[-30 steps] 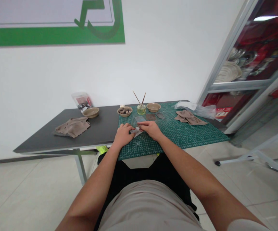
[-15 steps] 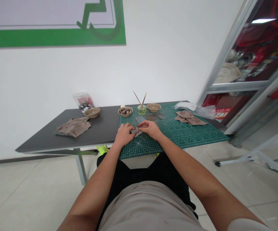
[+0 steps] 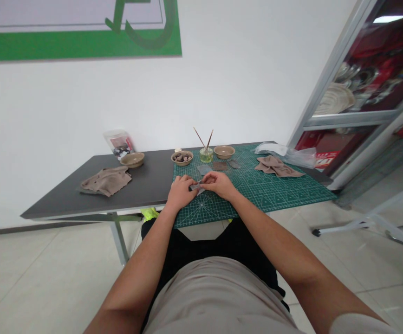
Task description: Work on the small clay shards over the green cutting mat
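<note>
Left hand (image 3: 179,194) and right hand (image 3: 218,184) meet over the near-left part of a green gridded cutting mat (image 3: 285,197), their fingers curled inward and closed from both sides on a small, flat grey piece (image 3: 195,187). The piece is mostly hidden by the fingers, so its exact shape cannot be made out. Both hands are working on it together, held low just above the mat. The forearms reach forward and inward from the body, with the wrists angled toward each other.

Just beyond the hands lie a flat grey square (image 3: 204,170), a flat brown piece (image 3: 220,165) and a narrow dark grey piece (image 3: 234,163). Along the mat's far edge stand a tan ceramic bowl of small brown lumps (image 3: 182,158), a glass jar of greenish liquid (image 3: 206,155) holding two thin wooden sticks, and a second tan ceramic bowl (image 3: 224,151). A crumpled tan cloth (image 3: 276,167) lies toward the mat's right side. On the dark grey surface (image 3: 149,185) left of the mat are another tan cloth (image 3: 106,181), a third tan bowl (image 3: 132,160) and a clear plastic bag (image 3: 118,144).
</note>
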### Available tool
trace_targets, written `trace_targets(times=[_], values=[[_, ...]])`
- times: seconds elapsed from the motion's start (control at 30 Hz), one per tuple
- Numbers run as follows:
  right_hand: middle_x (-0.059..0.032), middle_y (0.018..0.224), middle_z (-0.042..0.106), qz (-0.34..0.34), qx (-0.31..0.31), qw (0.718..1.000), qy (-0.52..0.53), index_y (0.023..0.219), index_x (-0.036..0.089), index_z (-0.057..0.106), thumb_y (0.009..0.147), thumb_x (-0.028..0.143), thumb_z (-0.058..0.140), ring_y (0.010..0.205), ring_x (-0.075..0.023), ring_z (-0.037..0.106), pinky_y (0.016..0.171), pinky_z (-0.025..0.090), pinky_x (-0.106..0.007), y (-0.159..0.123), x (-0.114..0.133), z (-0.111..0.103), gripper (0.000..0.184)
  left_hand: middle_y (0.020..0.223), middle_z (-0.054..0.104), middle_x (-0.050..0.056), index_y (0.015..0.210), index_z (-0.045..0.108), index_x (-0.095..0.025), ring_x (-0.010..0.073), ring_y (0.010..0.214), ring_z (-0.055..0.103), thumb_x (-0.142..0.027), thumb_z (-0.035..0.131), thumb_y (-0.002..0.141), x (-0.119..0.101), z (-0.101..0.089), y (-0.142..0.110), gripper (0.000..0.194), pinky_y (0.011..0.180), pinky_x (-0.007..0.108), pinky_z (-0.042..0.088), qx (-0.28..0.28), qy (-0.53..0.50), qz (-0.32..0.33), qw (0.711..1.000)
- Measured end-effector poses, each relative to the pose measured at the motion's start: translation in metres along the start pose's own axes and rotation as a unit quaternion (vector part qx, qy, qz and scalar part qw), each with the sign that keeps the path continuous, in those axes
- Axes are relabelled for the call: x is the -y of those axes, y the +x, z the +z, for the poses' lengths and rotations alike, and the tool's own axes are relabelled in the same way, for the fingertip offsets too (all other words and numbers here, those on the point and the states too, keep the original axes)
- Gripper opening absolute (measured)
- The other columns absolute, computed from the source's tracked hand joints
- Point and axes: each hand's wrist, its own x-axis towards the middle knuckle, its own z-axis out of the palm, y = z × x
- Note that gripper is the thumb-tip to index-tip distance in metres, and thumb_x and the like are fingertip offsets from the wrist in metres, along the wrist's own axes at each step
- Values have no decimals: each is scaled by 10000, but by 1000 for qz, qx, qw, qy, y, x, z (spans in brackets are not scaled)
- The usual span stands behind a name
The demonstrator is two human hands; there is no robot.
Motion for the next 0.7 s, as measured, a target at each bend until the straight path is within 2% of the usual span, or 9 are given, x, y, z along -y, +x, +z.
trace_targets(times=[0.17,0.27,0.33,0.43,0.53,0.7], values=[[42,585,593,-15,-1,1000,-14,710,188,588,614,370,818,559,-125,556,581,447,-262,-1,-1,1,308,1079,618,55,983,700,-242,260,995,499,-408,566,857,-1,-2,-1,248,870,406,433,5,4,-2,1000],[20,659,658,-30,17,999,-25,797,189,634,689,357,770,636,-143,619,640,475,-271,0,-4,2,241,1084,601,58,1000,694,-248,259,1012,498,-408,576,847,-2,-2,-1,251,881,403,432,3,5,-2,1000],[-3,737,702,-38,28,994,-96,878,196,691,749,327,726,711,-156,651,697,483,-281,0,-4,4,187,1062,591,61,993,694,-248,259,1008,498,-405,578,843,-2,-2,-1,247,880,403,433,4,11,-2,1000],[-28,804,713,-61,-3,964,-260,888,204,754,778,293,717,755,-162,638,718,458,-282,0,-2,5,147,1007,582,70,983,701,-239,264,990,498,-377,567,846,-2,-4,-1,237,855,406,437,18,23,1,1000],[-42,844,714,-86,-24,936,-340,895,209,777,793,291,722,763,-158,619,712,438,-274,0,2,5,142,1004,581,77,1049,692,-239,271,992,499,-339,568,842,-4,-6,-1,261,848,411,436,31,30,1,999],[-26,872,752,-120,50,911,-391,842,251,788,811,234,698,865,-185,648,805,442,-288,0,9,3,97,1052,580,89,1087,652,-223,270,1027,493,-303,536,866,-6,-9,-3,262,887,406,425,58,41,32,997]])
